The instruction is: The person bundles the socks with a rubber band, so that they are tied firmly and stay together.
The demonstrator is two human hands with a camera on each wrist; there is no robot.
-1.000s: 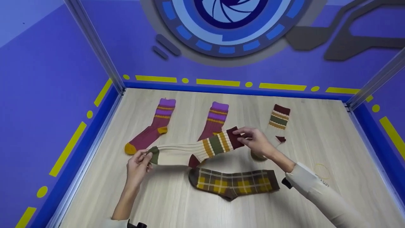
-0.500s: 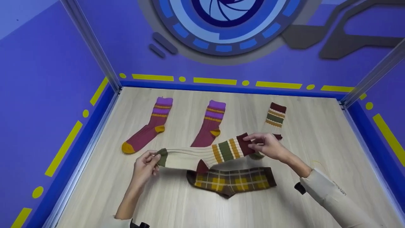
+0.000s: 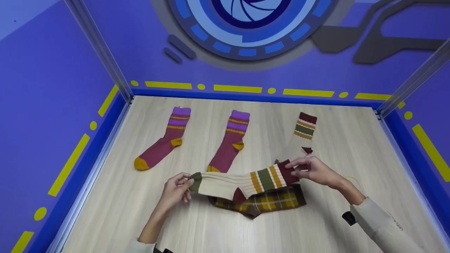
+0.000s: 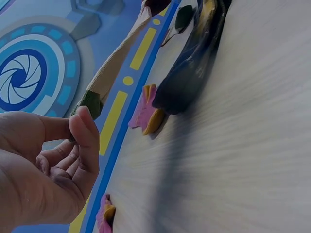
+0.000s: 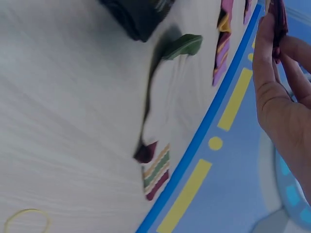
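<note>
A cream sock [image 3: 219, 186] with a green toe, a maroon heel and green and mustard stripes is stretched between both hands, lifted off the table. My left hand [image 3: 177, 189] pinches its green toe [image 4: 89, 103] between thumb and finger. Its maroon cuff [image 3: 287, 172] is pinched by my right hand [image 3: 316, 171]. Below it lies a brown and yellow plaid sock [image 3: 256, 205], partly covered from the head view. A matching cream striped sock [image 5: 165, 107] lies behind, at the right, its toe end hidden in the head view.
Two maroon and purple socks lie toward the back: one at the left [image 3: 158, 151], one at the middle [image 3: 228, 147]. A thin yellow loop [image 5: 26, 218] rests on the table at the right. Blue panels [image 3: 225, 70] wall in the back and sides.
Both hands have carried the stretched cream sock rightward and nearer the person. It now overlaps the plaid sock in the head view, while more of the middle maroon sock shows.
</note>
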